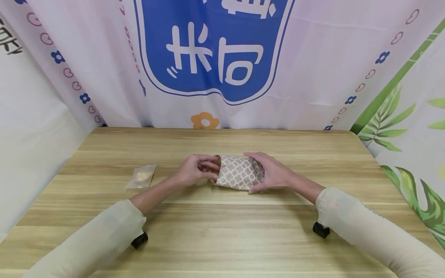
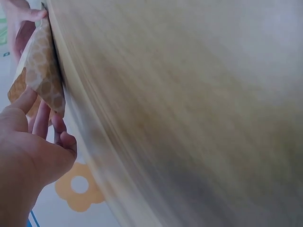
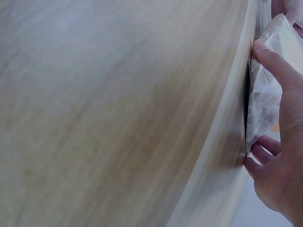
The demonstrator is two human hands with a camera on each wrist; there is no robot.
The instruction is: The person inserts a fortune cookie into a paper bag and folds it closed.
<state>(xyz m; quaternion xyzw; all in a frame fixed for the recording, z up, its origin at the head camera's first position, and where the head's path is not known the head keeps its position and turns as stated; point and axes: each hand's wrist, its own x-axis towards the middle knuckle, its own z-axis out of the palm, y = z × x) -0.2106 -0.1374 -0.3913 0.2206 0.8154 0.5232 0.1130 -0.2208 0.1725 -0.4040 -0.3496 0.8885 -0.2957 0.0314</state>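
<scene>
A brown paper bag [image 1: 240,172] with a white lattice print lies sideways across the middle of the wooden table [image 1: 222,235]. At its opening is my left hand [image 1: 194,170], with several fingertips inside the mouth and the thumb at the near rim. Those fingertips are hidden, so I cannot tell whether they pinch anything. My right hand [image 1: 274,172] holds the other end of the bag, thumb on the near side and fingers round the far side. In the right wrist view, the bag [image 3: 267,99] shows a pale, crinkled surface within that grip.
To the left of the left hand, a small clear packet [image 1: 141,177] with yellowish contents lies flat on the table. A printed fabric backdrop [image 1: 295,112] hangs behind the table's far edge. Small black devices, one [image 1: 321,230] under the right sleeve, sit at both wrists.
</scene>
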